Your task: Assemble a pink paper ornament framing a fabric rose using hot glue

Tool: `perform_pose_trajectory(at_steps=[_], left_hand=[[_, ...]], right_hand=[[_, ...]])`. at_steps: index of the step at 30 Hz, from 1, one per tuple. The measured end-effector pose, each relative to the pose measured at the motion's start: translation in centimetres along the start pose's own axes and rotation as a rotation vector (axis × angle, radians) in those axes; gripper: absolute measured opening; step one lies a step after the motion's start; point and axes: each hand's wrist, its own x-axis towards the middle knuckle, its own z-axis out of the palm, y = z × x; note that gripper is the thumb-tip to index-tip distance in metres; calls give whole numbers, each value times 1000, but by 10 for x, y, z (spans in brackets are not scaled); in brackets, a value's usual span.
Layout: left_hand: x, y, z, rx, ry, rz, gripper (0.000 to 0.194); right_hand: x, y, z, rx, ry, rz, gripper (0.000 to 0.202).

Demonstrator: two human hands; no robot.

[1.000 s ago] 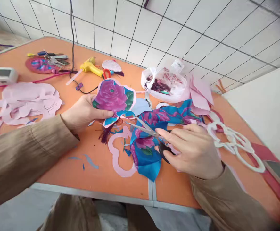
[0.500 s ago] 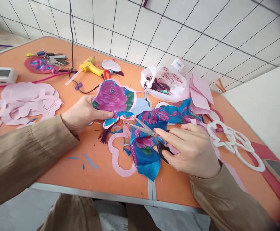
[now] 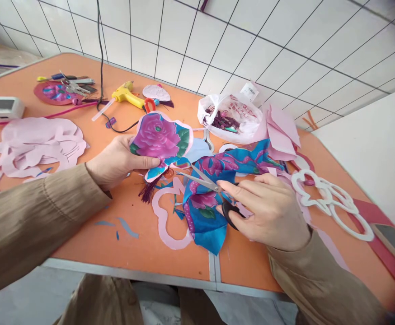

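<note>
Here a flower-printed cutout (image 3: 161,141) is gripped by the left hand (image 3: 116,160). Scissors (image 3: 207,183), blades parted, are held in the right hand (image 3: 272,212), just beside the cutout, above blue cloth (image 3: 206,212) on the worktop (image 3: 92,243).

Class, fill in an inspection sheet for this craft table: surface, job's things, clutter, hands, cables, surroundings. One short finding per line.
Surface: orange table, paper snippets scattered on it.
Job's things: flower cutout; scissors, blades open; blue flowered fabric.
Clutter: pink paper scraps, glue gun, plastic bag, keys, white box.
Hands: left hand holds the cutout; right hand holds the scissors.
Cables: black cord hanging down the wall to the table.
Surroundings: white tiled wall.
</note>
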Motion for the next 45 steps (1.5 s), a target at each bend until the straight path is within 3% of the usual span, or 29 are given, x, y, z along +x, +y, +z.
perform_pose_trajectory(at_steps=[16,21,28,34,40,45], left_hand=[[-1,0,0,-9,22,-47,34],[1,-3,-4,-27,-13,-22,34],[2,0,-6,-8,33,36,32],[-1,5,-3,-201,-55,-80,35],[0,5,-3,-257,-145,-130,26],[-1,6,-3,-251,-78,-137,30]], right_hand=[[0,1,2,55,5,5,32],[-1,3,7,53,12,64,31],[1,14,12,128,64,214,32],[14,7,7,-101,200,31,36],[20,5,11,-252,204,-41,36],[18,13,12,-136,165,133,35]])
